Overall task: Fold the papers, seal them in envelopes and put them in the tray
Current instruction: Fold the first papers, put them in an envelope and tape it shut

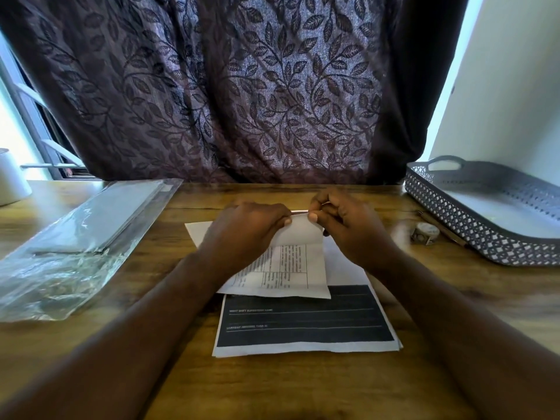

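Leftmost, a clear plastic pack of envelopes [91, 234] lies on the wooden desk [272, 386]. Centrally, the left hand [242, 231] and the right hand [345, 228] each pinch the folded-over top edge of a printed paper [291, 268], which lies over a stack of sheets [303, 325]. Further right, a tape roll [425, 233] sits just beside the grey lattice tray [448, 213].

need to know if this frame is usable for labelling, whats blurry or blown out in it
Head view: window at far left blown out white; glare on the plastic pack; left hand and right hand, pinching the paper, slightly soft; a blurred smear beside the tape roll; the paper's print too soft to read.
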Motion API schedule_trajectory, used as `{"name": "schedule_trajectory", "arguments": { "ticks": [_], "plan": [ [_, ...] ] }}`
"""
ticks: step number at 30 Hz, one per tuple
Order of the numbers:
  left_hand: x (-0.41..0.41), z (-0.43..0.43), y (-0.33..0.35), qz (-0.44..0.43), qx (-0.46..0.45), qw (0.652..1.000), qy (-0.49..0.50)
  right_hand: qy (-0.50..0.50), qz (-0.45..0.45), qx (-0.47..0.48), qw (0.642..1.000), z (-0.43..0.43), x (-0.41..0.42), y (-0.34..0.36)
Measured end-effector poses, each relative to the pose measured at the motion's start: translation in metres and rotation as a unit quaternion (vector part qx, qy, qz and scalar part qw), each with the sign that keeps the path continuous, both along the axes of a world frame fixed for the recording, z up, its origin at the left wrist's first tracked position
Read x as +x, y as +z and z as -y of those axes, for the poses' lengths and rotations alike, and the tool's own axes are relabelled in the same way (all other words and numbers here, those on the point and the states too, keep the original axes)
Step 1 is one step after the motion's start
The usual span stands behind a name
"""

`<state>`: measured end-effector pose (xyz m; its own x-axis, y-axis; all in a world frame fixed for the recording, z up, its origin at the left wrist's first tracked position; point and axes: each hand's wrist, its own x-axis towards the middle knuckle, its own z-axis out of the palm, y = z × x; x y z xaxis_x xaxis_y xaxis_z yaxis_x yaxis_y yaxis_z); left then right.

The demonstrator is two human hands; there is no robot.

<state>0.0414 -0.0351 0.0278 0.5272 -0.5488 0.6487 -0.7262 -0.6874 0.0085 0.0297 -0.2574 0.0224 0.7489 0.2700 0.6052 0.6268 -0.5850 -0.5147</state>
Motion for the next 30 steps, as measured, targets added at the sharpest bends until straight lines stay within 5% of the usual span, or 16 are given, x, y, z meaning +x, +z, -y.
{"name": "schedule_trajectory", "arguments": {
  "ticks": [8,20,30],
  "plan": [
    [0.026,-0.038,-0.009,-0.011,-0.026,0.997,0.065,-0.056,-0.023,0.058,0.996,0.03,0.011,-0.001],
    [0.037,-0.055,-0.025,-0.155,-0.215,0.96,0.089,-0.1,-0.052,0.096,0.989,0.044,0.016,-0.006],
    [0.03,-0.048,-0.02,-0.192,-0.311,0.929,0.055,-0.021,-0.132,0.208,0.969,0.042,0.018,-0.007]
  ]
}}
